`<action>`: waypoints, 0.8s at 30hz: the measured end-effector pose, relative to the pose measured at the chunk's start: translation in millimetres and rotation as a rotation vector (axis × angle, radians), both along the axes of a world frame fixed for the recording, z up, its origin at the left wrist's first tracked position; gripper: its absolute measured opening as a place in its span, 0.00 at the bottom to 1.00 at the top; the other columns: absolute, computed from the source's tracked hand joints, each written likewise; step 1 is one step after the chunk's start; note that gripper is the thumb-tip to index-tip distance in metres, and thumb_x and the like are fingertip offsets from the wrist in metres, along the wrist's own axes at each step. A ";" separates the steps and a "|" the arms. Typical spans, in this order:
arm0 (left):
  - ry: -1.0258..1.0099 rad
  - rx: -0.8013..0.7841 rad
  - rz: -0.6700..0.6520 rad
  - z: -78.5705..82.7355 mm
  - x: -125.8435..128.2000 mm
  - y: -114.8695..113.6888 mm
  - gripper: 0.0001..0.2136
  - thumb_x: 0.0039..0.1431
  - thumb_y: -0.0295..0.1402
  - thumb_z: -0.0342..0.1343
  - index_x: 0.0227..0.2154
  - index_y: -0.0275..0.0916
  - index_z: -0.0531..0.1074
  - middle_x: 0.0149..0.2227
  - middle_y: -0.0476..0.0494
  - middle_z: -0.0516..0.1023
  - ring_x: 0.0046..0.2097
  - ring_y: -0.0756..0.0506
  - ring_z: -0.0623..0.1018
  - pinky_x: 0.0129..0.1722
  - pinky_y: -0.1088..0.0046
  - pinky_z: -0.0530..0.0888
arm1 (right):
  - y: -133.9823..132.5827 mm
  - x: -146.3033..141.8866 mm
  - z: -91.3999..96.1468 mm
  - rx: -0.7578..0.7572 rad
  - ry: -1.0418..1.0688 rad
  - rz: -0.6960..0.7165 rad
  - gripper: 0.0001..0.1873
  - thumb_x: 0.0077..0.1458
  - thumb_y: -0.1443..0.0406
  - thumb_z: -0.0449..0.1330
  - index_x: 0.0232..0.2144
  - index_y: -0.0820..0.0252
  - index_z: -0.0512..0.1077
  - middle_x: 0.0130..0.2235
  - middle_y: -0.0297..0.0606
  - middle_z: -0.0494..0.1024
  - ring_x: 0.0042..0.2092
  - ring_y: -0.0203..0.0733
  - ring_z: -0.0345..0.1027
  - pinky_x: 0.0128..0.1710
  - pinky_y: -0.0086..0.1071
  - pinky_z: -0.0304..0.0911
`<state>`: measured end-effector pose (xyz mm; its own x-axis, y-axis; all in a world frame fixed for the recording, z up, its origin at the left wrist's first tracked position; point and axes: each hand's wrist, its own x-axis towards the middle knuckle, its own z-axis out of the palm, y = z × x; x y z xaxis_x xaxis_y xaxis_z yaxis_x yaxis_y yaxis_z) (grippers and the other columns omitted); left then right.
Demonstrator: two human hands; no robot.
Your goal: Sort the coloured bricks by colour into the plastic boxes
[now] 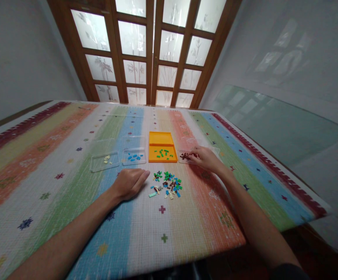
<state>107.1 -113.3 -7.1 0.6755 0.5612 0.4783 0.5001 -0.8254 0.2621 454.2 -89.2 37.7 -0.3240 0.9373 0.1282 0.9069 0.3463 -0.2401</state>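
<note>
A pile of small mixed bricks (167,185), green, brown, blue and pale, lies on the striped tablecloth. My left hand (129,182) rests beside the pile on its left, fingers loosely curled, holding nothing that I can see. My right hand (204,157) reaches over a clear tray (186,157) of brown bricks, its fingertips pinched at the tray. What they pinch is too small to make out. An orange tray (162,147) with green bricks stands left of that.
Two more clear trays stand in the row: one with blue bricks (134,156), one with pale yellow bricks (104,160). A wooden glazed door (153,50) is behind the table. The table's right edge (274,163) runs close to a wall.
</note>
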 end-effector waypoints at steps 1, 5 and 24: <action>0.002 -0.002 0.004 -0.5 -0.2 0.2 0.21 0.74 0.33 0.37 0.23 0.40 0.64 0.21 0.50 0.69 0.23 0.49 0.68 0.26 0.74 0.64 | -1.0 -1.6 1.2 0.016 0.023 0.006 0.13 0.63 0.67 0.57 0.39 0.60 0.82 0.39 0.45 0.81 0.38 0.44 0.72 0.39 0.33 0.59; 0.016 0.011 0.006 -1.8 -0.5 0.6 0.21 0.74 0.34 0.37 0.24 0.40 0.64 0.21 0.50 0.69 0.23 0.49 0.68 0.26 0.74 0.64 | -9.7 -20.2 3.5 0.058 0.150 0.089 0.11 0.63 0.68 0.57 0.40 0.61 0.80 0.34 0.40 0.78 0.34 0.40 0.68 0.37 0.31 0.58; 0.041 0.005 0.012 -1.7 0.3 0.0 0.21 0.74 0.33 0.38 0.25 0.39 0.67 0.22 0.49 0.71 0.25 0.48 0.70 0.27 0.74 0.65 | -38.2 -106.1 -22.5 0.016 0.095 0.404 0.09 0.64 0.69 0.60 0.45 0.61 0.78 0.41 0.42 0.73 0.38 0.39 0.65 0.36 0.31 0.56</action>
